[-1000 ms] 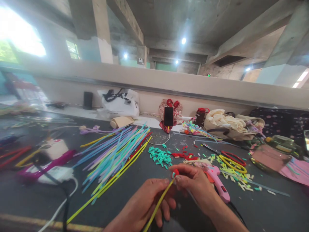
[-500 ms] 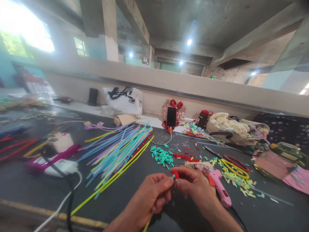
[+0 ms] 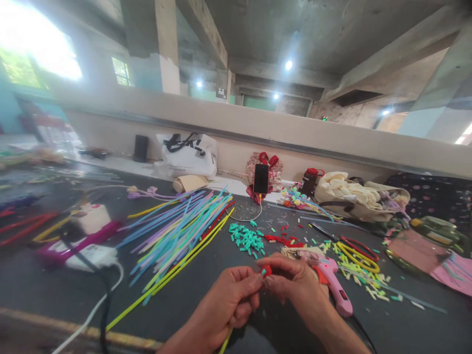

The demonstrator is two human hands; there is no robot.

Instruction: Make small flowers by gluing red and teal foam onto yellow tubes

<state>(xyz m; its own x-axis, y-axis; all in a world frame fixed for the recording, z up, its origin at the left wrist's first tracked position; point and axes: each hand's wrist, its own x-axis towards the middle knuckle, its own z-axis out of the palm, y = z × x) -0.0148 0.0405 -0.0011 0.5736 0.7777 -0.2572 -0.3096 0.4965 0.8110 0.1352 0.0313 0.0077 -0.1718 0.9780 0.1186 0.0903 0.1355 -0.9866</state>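
Observation:
My left hand (image 3: 236,295) is closed in a pinch, with a yellow pipe cleaner (image 3: 226,340) coming out below its fist. At its fingertips sits a small red piece (image 3: 267,270) with a teal bit (image 3: 263,272) in it. Thumb and fingers of my right hand (image 3: 295,280) close on that red piece from the other side. Just beyond the hands lie a heap of short teal pieces (image 3: 246,237) and some red ones (image 3: 285,240). A pink glue gun (image 3: 335,285) rests right beside my right hand.
Long pastel pipe cleaners (image 3: 180,236) spread over the dark table on the left. A purple power strip (image 3: 77,246) with cables lies farther left. Scissors (image 3: 357,255) and yellow-green cut bits (image 3: 363,280) are on the right. A phone (image 3: 261,179) leans at the back.
Both hands stay at nearly the same spot. The red piece has shifted slightly down and left between the fingertips, and the view has moved very slightly.

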